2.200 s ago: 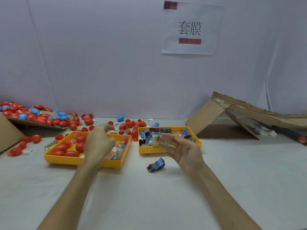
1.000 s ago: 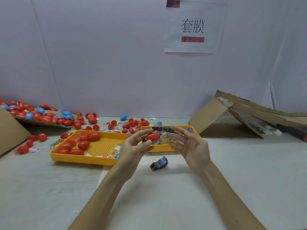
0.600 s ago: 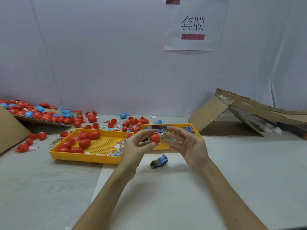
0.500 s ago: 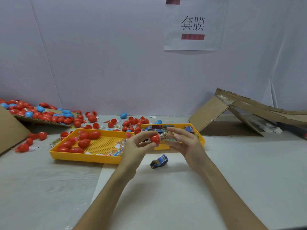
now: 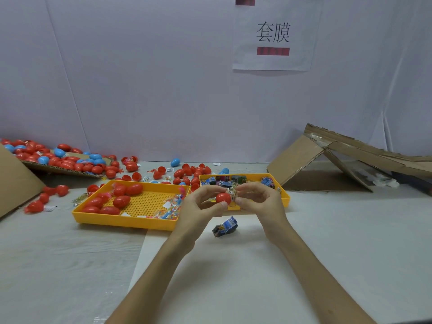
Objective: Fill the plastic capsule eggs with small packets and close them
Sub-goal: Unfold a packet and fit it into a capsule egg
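My left hand (image 5: 199, 208) pinches a red capsule egg (image 5: 223, 198) between thumb and fingers, held above the table in front of the right yellow tray (image 5: 284, 197). My right hand (image 5: 259, 201) pinches a small printed packet (image 5: 233, 192) against the egg's right end. Whether the egg is open is hidden by my fingers. The left yellow tray (image 5: 121, 219) holds several red eggs (image 5: 121, 201) and small colourful packets (image 5: 169, 208). The right tray holds several printed packets (image 5: 228, 181).
A blue packet (image 5: 225, 226) lies loose on the white sheet below my hands. Red and blue eggs (image 5: 70, 160) are scattered at the back left, some on cardboard. A folded cardboard box (image 5: 339, 160) stands at the right. A paper sign (image 5: 273, 33) hangs on the wall.
My left hand took a red egg from the left tray and brought it to the centre. Both hands closed together, and the packet now touches the egg.
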The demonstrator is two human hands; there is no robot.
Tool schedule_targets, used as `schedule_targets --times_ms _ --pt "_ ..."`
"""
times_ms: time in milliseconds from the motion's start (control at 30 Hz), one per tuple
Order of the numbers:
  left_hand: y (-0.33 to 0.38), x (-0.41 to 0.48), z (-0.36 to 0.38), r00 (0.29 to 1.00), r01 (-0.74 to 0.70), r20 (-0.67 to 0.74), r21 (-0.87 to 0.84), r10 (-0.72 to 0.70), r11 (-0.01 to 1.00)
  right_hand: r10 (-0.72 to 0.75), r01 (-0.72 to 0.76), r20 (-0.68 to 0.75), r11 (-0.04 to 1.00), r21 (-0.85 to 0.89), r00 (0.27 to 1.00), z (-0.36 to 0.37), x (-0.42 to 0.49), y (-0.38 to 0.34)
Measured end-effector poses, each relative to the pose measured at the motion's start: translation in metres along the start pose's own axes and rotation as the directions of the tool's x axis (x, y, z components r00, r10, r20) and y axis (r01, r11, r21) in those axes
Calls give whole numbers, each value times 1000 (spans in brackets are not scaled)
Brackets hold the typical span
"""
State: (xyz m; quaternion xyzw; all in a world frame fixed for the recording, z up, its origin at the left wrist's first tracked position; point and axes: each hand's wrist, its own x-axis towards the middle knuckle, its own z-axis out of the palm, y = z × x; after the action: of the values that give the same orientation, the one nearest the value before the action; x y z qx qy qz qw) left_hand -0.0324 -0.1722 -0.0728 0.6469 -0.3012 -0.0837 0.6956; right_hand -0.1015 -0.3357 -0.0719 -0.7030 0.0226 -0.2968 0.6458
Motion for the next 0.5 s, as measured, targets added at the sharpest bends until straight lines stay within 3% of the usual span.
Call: schedule_targets --times_ms 200,500 --pt "-1 0 -1 1000 -6 4 -11 6 1000 15 -14 105 1000 -9 994 0 -1 0" --pt "-3 0 -1 999 -37 2 27 37 999 -46 50 71 997 -53 996 3 -2 -3"
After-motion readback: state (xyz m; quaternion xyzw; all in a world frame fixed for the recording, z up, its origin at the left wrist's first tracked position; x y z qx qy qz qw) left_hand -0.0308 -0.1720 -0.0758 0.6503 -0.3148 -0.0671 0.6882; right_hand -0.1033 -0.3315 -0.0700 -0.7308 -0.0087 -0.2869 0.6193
